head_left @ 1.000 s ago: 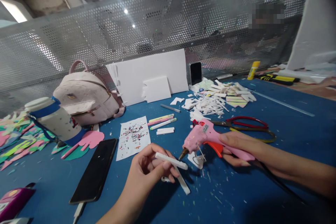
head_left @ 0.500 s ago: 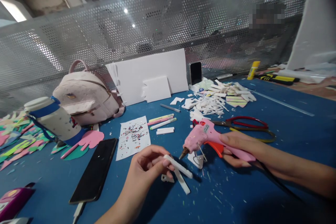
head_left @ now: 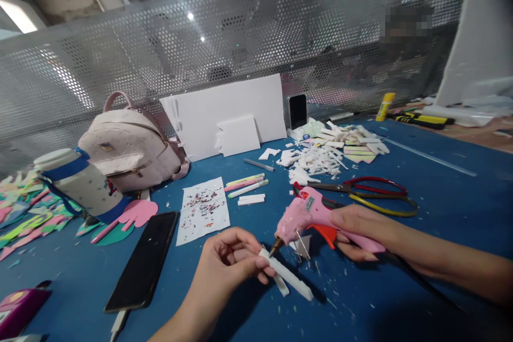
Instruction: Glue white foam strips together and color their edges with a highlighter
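Between thumb and fingers, my left hand [head_left: 236,262] pinches a white foam strip [head_left: 292,278] that slants down to the right. Another white strip [head_left: 281,286] shows beneath it, partly covered. My right hand [head_left: 356,232] is wrapped round the handle of a pink hot glue gun [head_left: 298,216] with an orange trigger [head_left: 326,235]. The gun's metal nozzle [head_left: 274,248] is at the strip's upper end, close to my left fingertips; whether glue comes out I cannot tell. A small white piece [head_left: 301,246] is partly hidden behind the gun's wire stand.
Scissors [head_left: 377,192] lie beyond the gun, near a heap of white foam scraps [head_left: 320,155]. Left of my hands are a phone [head_left: 142,262] on a cable, a speckled paper sheet [head_left: 202,211], a bottle [head_left: 82,184] and a backpack [head_left: 128,149]. White boards [head_left: 240,101] lean behind.
The glue gun has moved left and down, bringing its nozzle to the strip. My left hand has turned the strip so its free end points lower and further right.
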Demonstrator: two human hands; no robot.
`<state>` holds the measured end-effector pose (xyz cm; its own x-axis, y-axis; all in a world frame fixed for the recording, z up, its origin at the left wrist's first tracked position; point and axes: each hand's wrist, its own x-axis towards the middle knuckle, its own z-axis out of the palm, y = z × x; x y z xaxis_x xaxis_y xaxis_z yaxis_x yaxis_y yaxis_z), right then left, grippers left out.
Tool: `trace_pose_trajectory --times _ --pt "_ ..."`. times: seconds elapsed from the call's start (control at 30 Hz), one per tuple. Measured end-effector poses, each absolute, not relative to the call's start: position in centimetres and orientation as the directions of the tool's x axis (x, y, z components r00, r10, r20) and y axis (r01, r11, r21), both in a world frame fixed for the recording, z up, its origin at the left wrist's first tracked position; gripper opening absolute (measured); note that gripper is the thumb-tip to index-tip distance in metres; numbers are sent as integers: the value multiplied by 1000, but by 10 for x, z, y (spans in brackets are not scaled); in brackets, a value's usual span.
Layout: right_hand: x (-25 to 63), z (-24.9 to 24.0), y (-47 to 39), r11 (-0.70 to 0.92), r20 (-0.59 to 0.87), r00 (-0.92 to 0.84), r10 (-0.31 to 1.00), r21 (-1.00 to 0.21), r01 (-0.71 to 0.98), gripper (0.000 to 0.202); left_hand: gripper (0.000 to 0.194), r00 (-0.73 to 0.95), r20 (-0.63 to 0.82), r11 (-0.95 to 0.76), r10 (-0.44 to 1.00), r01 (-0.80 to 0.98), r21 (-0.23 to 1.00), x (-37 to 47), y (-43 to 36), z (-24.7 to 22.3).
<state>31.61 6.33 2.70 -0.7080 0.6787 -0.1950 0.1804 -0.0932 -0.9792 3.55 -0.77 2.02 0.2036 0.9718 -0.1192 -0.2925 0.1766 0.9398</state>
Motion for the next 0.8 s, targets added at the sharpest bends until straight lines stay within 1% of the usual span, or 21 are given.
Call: trace_pose_trajectory --times 0.13,0.43,0.8 --pt "315 29 61 -121 -212 -696 686 -976 179 58 29 206 -122 180 971 -289 940 36 -8 21" --pt "317 32 61 -112 -213 -692 690 -976 188 55 32 183 -131 177 974 -267 947 35 -7 22" --pt "319 23 67 -60 -183 -715 675 -979 194 57 32 151 -102 138 983 -248 959 31 -6 17"
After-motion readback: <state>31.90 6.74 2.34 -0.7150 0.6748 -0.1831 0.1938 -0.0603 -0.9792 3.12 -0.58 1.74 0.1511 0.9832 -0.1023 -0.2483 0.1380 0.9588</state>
